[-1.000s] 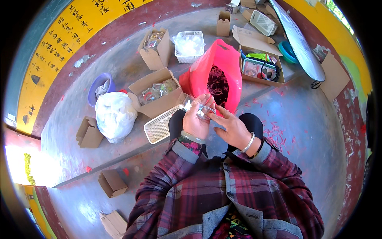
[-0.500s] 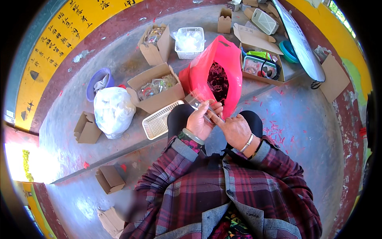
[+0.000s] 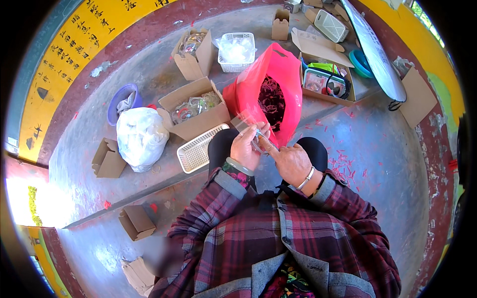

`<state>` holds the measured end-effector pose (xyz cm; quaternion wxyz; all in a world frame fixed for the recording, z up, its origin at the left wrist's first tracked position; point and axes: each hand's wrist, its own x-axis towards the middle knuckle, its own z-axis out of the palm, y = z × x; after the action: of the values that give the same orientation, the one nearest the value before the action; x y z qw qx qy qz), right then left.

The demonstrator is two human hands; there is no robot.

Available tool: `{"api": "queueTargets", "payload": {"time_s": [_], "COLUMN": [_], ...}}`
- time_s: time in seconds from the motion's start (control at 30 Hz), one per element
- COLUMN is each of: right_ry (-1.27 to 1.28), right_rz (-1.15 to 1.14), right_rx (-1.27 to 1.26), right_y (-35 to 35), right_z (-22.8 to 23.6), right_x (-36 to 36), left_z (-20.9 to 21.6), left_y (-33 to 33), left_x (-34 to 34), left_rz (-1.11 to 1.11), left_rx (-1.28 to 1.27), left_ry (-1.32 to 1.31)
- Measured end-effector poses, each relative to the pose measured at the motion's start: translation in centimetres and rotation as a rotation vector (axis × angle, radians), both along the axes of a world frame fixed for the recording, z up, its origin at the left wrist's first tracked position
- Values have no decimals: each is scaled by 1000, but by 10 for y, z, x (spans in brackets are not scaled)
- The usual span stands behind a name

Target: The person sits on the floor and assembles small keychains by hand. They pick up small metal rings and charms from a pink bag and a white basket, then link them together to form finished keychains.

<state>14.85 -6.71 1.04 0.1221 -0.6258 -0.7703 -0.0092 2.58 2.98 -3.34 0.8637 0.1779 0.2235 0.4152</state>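
Note:
Over my knees, both hands meet at a small clear plastic bag (image 3: 239, 122). My left hand (image 3: 246, 149) is closed on it, thumb on top, with the bag's flat end sticking out beyond the fingers. From the other side, my right hand (image 3: 293, 165) reaches in with its fingertips pressed at the bag's near end. A thin, shiny, curved piece shows between the hands, too small to name. Just beyond them stands a red bag (image 3: 242, 94), its mouth open, holding many dark red slender pieces (image 3: 271, 102).
To the left are a cream basket (image 3: 199, 150), a cardboard box of clear coiled items (image 3: 196, 110), a stuffed white plastic bag (image 3: 142, 139) and a purple basin (image 3: 120, 102). A white basket (image 3: 235, 54) stands farther off. Red scraps (image 3: 344, 160) litter the floor at right.
My left hand has shifted slightly and its thumb has changed position on the plastic bag. The shiny piece between my hands shows more. My right hand has hardly moved.

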Motion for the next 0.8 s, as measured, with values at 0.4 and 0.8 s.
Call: {"api": "queueTargets", "payload": {"time_s": [0.4,0.8], "right_ry": [0,86], "right_rz": [6,1], "right_rx": [-15,-5], "right_y": [0,0], "right_z": [3,-1], "right_x": [-2,-3], "left_z": [13,19], "left_y": [3,2], "left_x": [-5,-8], "left_rz": [-60,-145], "left_rx": [-76,-66], "left_ry": [-69,-192]}}
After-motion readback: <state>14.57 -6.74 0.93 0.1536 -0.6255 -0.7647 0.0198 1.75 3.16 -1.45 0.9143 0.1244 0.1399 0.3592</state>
